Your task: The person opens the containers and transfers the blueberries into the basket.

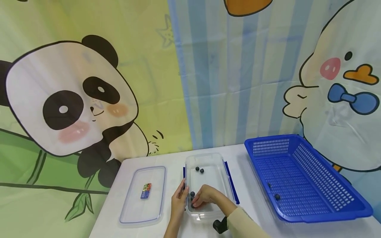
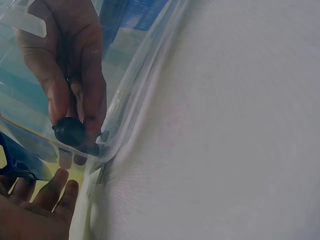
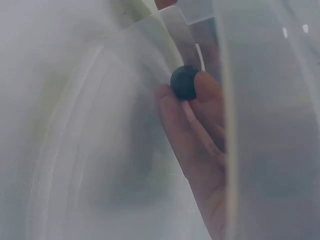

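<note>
Right hand pinches a round ball in a clear plastic box.

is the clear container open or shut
Open: the right hand reaches into the container, and the lid lies apart on the table.

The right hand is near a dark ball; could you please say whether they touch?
Touching: the right wrist view shows the right hand pinching the dark ball between its fingertips.
</note>
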`<state>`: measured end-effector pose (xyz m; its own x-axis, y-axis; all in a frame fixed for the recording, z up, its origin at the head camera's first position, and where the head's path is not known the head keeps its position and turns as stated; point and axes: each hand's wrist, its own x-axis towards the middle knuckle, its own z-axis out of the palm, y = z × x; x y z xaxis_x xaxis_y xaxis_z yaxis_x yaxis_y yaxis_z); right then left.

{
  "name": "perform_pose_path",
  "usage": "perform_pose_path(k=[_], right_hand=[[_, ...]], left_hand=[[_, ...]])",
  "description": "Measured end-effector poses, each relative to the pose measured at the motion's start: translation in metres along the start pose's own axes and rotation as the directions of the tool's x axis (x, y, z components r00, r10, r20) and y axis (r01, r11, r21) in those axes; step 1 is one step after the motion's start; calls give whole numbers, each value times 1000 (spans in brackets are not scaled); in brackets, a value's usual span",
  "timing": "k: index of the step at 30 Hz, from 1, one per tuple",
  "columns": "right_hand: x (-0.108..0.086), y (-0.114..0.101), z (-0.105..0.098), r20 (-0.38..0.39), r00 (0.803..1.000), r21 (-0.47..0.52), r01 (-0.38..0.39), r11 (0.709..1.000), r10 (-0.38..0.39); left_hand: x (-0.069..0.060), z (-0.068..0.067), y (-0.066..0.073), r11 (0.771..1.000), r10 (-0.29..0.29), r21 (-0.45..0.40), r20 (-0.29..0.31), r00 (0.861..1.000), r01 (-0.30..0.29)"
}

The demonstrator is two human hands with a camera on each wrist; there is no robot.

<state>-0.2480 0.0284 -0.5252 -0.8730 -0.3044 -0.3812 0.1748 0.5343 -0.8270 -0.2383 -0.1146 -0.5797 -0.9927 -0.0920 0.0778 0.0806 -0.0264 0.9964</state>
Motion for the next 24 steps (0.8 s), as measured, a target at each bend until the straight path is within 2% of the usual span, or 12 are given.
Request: perform_pose_path(k=[3,9,12,17,24], right_hand=[[-1,2,-3,5,999,31,33,999,-33],[-7,3,-21,50,990,205,119,971,-132],[-16,2,-42,63,981,284,158,946,-183],[-39,4,-87,45,970,353,207,912,-238],[-77,24,-148,-20,962,351,262,899,-273]], left_hand=[[1,0,-4,1000,4,25,-12,1000,-4],[2,0,-5,999,18,31,-13,1000,-18],[3,7,-5,999,18,35,-14,1000,-17],[5,14,-4,999,19,32,-12,1000,-19],[5,4,-3,998,-34,44,-54,998,36]])
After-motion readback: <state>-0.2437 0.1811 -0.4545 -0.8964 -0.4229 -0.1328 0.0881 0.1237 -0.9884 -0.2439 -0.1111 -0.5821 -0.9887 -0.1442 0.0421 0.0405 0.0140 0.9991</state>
